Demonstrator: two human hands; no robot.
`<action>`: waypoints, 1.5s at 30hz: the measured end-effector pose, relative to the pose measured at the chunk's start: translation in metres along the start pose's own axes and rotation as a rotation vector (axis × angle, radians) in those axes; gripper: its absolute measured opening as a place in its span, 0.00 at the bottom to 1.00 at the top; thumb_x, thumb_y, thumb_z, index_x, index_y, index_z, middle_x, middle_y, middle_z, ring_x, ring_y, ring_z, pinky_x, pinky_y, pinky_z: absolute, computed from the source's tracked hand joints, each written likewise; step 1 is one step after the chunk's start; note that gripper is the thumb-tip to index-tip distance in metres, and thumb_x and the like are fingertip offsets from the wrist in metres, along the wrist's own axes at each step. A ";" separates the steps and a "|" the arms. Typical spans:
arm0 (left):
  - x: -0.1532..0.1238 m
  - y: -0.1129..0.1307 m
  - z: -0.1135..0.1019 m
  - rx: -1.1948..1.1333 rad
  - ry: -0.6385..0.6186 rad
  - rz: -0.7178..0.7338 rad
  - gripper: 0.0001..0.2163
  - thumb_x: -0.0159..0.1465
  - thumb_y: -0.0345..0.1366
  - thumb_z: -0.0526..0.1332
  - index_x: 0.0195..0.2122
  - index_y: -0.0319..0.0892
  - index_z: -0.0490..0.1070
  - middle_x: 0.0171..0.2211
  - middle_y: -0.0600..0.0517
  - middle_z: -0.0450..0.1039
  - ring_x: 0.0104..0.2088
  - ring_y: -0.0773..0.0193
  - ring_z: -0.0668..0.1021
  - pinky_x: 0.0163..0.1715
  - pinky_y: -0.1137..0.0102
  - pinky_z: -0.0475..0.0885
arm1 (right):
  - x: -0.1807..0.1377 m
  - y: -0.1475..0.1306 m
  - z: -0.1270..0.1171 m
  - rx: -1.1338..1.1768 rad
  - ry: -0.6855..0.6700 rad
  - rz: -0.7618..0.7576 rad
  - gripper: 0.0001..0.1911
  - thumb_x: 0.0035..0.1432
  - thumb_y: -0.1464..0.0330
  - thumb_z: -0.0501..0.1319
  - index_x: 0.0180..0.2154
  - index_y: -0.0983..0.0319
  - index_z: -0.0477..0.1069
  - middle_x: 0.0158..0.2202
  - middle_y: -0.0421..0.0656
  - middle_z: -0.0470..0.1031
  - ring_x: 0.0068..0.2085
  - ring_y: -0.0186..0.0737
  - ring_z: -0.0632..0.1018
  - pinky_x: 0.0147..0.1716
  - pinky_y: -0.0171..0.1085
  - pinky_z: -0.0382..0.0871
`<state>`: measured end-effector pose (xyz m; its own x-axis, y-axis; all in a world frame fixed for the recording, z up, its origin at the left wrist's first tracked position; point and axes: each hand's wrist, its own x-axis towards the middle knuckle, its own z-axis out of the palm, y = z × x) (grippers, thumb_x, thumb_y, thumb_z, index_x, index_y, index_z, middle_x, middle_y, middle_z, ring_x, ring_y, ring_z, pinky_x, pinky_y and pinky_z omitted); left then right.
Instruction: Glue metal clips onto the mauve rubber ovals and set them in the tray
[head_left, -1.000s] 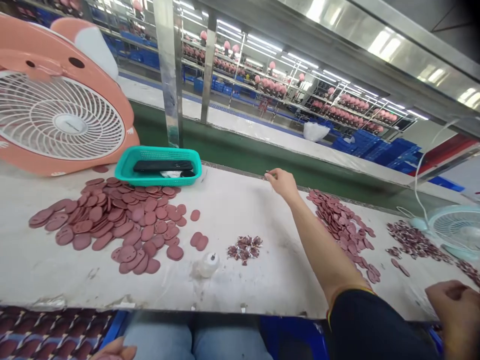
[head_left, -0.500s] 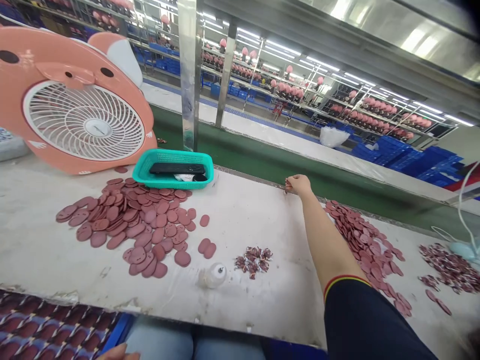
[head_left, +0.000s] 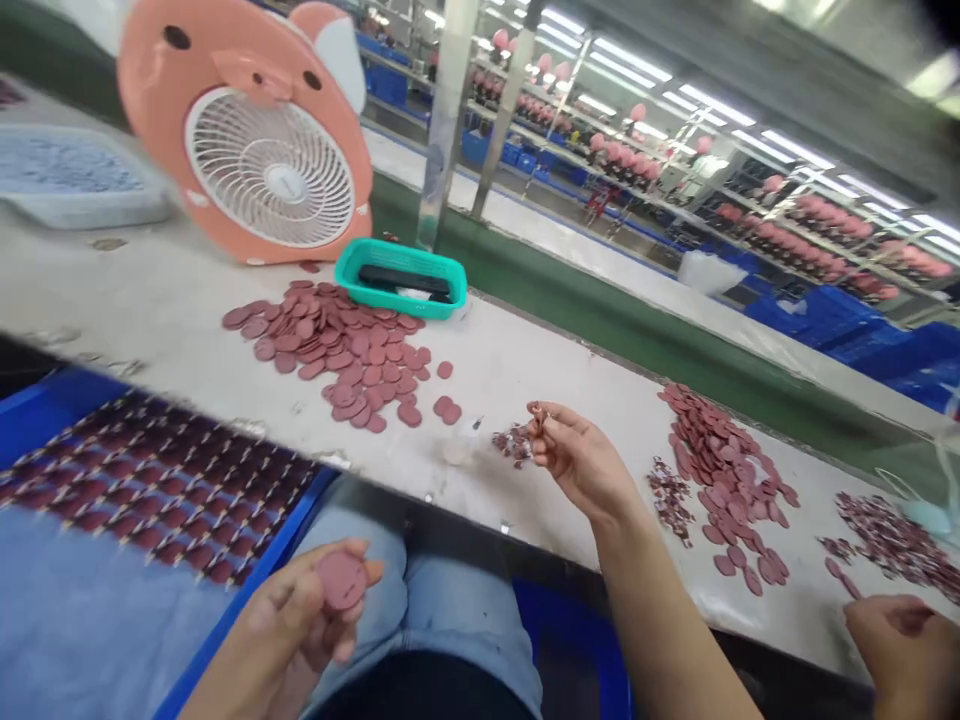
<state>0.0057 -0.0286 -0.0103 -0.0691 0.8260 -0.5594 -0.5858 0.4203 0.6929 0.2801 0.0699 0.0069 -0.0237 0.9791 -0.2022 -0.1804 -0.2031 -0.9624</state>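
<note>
My left hand [head_left: 289, 620] is closed on a reddish oval disc [head_left: 343, 580] with small slots, held above my lap. My right hand [head_left: 581, 455] pinches a small brown and whitish piece [head_left: 540, 415] over the table. Just behind its fingertips lies a small heap of similar pieces [head_left: 511, 442]. A translucent white bottle [head_left: 457, 452] with a dark tip stands near the table's front edge, blurred. A large pile of the reddish discs [head_left: 352, 350] spreads to the left of my right hand.
A pig-shaped fan [head_left: 247, 130] and a green basket [head_left: 401, 285] stand at the back. To the left, a blue tray [head_left: 247, 590] bears rows of discs. Right of my arm lie more discs [head_left: 720, 460] and small pieces [head_left: 892, 540]. Another person's hand [head_left: 904, 640] is at far right.
My right hand has come back from the table's far edge to beside the small heap. My left hand has risen into view with a disc. The view has swung left and down.
</note>
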 end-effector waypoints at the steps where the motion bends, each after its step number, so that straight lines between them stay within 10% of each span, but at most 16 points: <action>1: -0.005 0.001 0.002 0.010 0.009 -0.011 0.22 0.37 0.52 0.79 0.30 0.44 0.84 0.24 0.48 0.82 0.19 0.69 0.71 0.16 0.79 0.68 | -0.013 0.004 0.014 0.015 -0.063 0.026 0.19 0.50 0.58 0.74 0.40 0.60 0.74 0.35 0.41 0.80 0.29 0.30 0.78 0.29 0.30 0.76; 6: -0.012 0.001 -0.007 0.052 -0.123 -0.076 0.23 0.43 0.55 0.77 0.31 0.41 0.84 0.20 0.50 0.76 0.22 0.66 0.72 0.20 0.76 0.69 | -0.056 0.017 0.073 0.019 -0.418 0.016 0.08 0.61 0.63 0.68 0.42 0.57 0.74 0.42 0.43 0.81 0.43 0.34 0.81 0.43 0.33 0.77; 11: -0.011 0.001 -0.018 0.073 -0.249 -0.070 0.20 0.49 0.56 0.74 0.32 0.44 0.83 0.20 0.53 0.73 0.23 0.66 0.72 0.22 0.75 0.67 | -0.067 0.021 0.100 -0.135 -0.390 -0.093 0.09 0.58 0.66 0.69 0.42 0.56 0.78 0.37 0.41 0.79 0.36 0.35 0.79 0.37 0.34 0.76; 45: -0.004 0.005 -0.013 0.024 -0.248 -0.149 0.16 0.52 0.50 0.74 0.24 0.41 0.81 0.21 0.54 0.72 0.20 0.72 0.69 0.20 0.80 0.70 | -0.053 0.007 0.109 -0.523 -0.553 -0.327 0.10 0.58 0.73 0.69 0.42 0.56 0.82 0.32 0.40 0.82 0.34 0.36 0.79 0.35 0.35 0.74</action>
<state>-0.0077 -0.0349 -0.0108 0.2174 0.8196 -0.5300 -0.5549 0.5505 0.6237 0.1730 0.0180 0.0308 -0.5538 0.8278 0.0900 0.2150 0.2466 -0.9450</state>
